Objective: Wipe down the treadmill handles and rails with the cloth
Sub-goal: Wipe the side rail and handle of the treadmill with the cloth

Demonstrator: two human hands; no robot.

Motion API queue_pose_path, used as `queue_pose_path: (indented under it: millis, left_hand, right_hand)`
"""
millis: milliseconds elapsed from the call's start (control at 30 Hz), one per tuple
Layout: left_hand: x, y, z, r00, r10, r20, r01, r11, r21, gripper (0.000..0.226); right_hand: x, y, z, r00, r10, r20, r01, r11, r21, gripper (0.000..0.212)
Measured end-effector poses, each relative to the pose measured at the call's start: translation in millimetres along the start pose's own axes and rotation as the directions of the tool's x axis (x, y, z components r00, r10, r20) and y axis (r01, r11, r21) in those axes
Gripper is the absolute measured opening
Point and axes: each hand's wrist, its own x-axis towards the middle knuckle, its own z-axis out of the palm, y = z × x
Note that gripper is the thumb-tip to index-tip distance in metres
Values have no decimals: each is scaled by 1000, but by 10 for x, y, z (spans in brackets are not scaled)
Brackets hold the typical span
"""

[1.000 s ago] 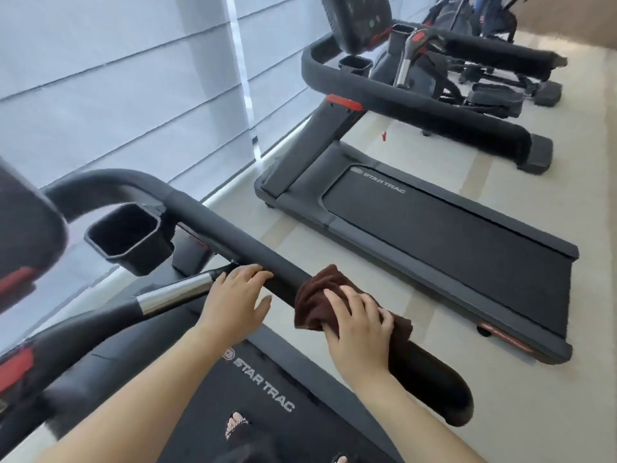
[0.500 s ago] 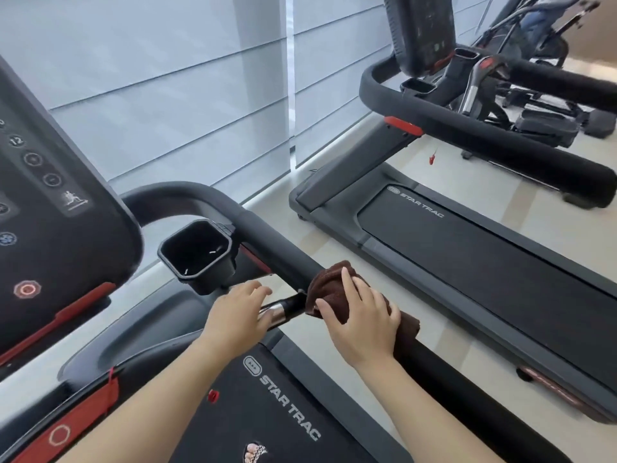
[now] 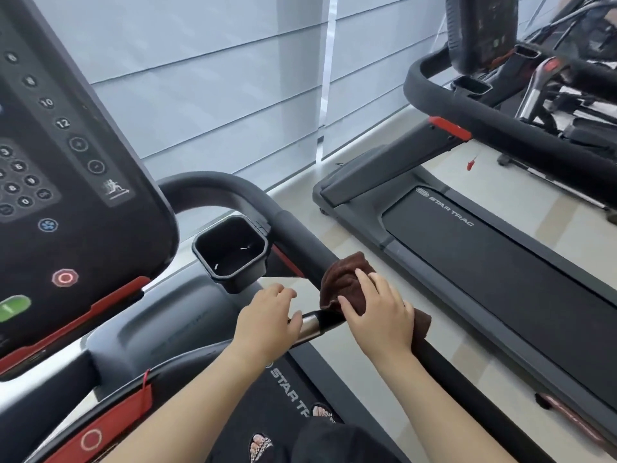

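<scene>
A dark brown cloth (image 3: 342,274) is wrapped over the treadmill's black right side rail (image 3: 297,238), roughly midway along it. My right hand (image 3: 379,315) presses down on the cloth and grips it against the rail. My left hand (image 3: 267,320) rests on the inner handle with the silver metal sensor grip (image 3: 311,325), fingers curled over it. The rail runs from the curved front bend near the console down to the lower right, passing under my right forearm.
The console (image 3: 66,182) with buttons fills the left. A black cup holder (image 3: 232,250) sits beside the rail. A second treadmill (image 3: 484,248) stands to the right across a strip of pale floor. Window blinds (image 3: 217,78) are ahead. My feet show on the belt below.
My right hand has slid the cloth up the rail toward the console. My left hand moved from the rail onto the silver grip. The view swung left, showing more of the console.
</scene>
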Motion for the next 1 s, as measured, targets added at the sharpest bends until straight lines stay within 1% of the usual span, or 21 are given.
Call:
queue_pose_path:
  millis: [67, 100, 167, 267, 333, 467, 533, 600, 733, 767, 833, 900, 1000]
  left_hand:
    - [-1, -35, -45, 999, -28, -35, 28, 1000, 6, 38]
    - [3, -64, -78, 998, -43, -51, 44, 999, 19, 38]
    - [7, -141, -143, 993, -84, -77, 86, 996, 20, 36]
    - [-15, -235, -176, 984, -153, -95, 152, 988, -18, 34]
    - [-40, -245, -170, 979, -186, -87, 183, 982, -34, 34]
    - [-51, -260, -168, 969, -236, -71, 232, 971, -58, 34]
    - [-43, -264, -175, 964, -255, -76, 249, 965, -76, 32]
    - [-40, -258, -169, 963, -260, -72, 254, 964, -79, 31]
    - [-40, -248, -162, 959, -271, -80, 265, 961, -75, 29]
    - [-40, -243, -159, 958, -274, -83, 268, 961, -72, 28]
    - [-35, -227, -159, 957, -277, -83, 272, 960, -68, 28]
    - [-29, -211, -163, 956, -283, -76, 279, 959, -57, 28]
    - [-23, -200, -167, 953, -295, -73, 292, 955, -45, 28]
  right_hand:
    - [-30, 27, -4, 999, -34, -20, 34, 999, 0, 52]
    - [-7, 16, -7, 1000, -28, -12, 29, 1000, 6, 52]
    - [108, -63, -3, 999, -13, 44, 12, 999, 39, 55]
    - [365, -269, 48, 990, -63, 130, 56, 997, 55, 69]
    - [562, -405, 105, 980, -83, 184, 74, 996, 53, 74]
    - [811, -559, 166, 960, -81, 270, 50, 991, 122, 66]
    - [829, -529, 158, 958, -122, 261, 84, 984, 155, 60]
    - [757, -435, 152, 954, -194, 228, 159, 973, 167, 54]
    - [552, -230, 196, 941, -293, 169, 284, 956, 73, 55]
    - [553, -222, 202, 940, -295, 170, 289, 956, 58, 57]
    - [655, -276, 205, 943, -260, 210, 250, 966, 73, 60]
    - [815, -376, 209, 936, -224, 270, 198, 973, 122, 65]
    - [1021, -498, 209, 913, -242, 327, 174, 959, 224, 66]
